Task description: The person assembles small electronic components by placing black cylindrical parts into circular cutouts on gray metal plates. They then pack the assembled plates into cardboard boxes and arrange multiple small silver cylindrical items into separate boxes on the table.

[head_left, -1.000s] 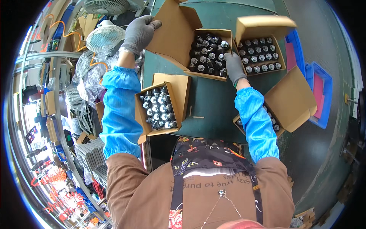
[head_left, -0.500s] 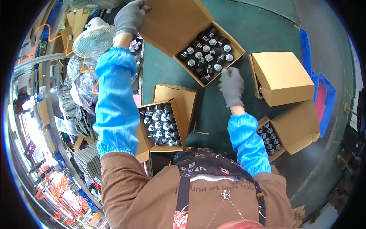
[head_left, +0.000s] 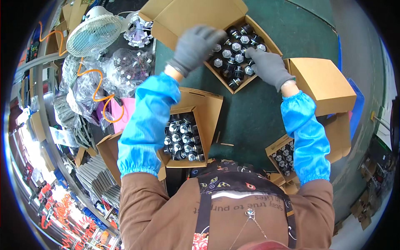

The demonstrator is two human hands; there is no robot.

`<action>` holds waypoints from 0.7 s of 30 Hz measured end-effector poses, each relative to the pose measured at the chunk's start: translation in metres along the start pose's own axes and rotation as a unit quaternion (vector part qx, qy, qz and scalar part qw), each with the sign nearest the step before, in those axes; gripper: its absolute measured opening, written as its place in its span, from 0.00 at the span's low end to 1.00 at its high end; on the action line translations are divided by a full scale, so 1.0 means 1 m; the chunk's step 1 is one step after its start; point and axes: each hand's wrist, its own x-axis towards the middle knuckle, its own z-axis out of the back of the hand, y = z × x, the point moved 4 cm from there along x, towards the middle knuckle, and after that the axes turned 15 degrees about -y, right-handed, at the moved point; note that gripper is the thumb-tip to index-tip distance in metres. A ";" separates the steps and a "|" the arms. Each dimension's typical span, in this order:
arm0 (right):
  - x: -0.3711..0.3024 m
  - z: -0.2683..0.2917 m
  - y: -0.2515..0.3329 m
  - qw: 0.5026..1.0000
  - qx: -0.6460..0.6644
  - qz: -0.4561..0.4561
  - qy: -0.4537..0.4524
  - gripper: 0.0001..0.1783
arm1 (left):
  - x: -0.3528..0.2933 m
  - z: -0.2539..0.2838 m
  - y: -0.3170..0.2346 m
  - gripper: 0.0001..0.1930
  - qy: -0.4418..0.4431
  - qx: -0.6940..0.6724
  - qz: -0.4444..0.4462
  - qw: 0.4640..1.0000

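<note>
Gleaming silver-topped black fittings [head_left: 238,58] inside an open brown carton [head_left: 196,16]

The left hand [head_left: 193,48] is blurred and covers part of the upper carton [head_left: 267,41]. Its lid [head_left: 200,16] is cut off by the upper edge. Whether the right hand [head_left: 270,66] touches the hex-head fittings [head_left: 238,58] is indeterminate. The closed carton [head_left: 321,79] conceals its contents; the right sleeve [head_left: 306,137] partly obscures the lower-right carton [head_left: 339,137].

This is a factory workshop: the green tabletop [head_left: 246,121] below the right grip [head_left: 270,68] bears cartons [head_left: 196,14] of bolt-like metal parts [head_left: 238,58], and left of the left grip [head_left: 195,48] are a fan [head_left: 93,35], plastic-bagged pieces [head_left: 129,66] and an orange hose [head_left: 101,78].
</note>
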 end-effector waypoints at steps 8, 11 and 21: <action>0.007 0.000 -0.005 0.999 0.025 -0.010 0.022 0.20 | 0.003 -0.048 -0.091 0.13 0.417 -0.057 0.095 0.902; 0.005 0.003 0.005 0.999 -0.029 0.005 -0.025 0.19 | 0.005 -0.054 -0.096 0.16 0.467 -0.026 0.098 0.878; -0.018 0.008 0.009 0.994 -0.035 0.061 -0.089 0.12 | -0.004 -0.065 -0.103 0.22 0.519 0.027 0.034 0.854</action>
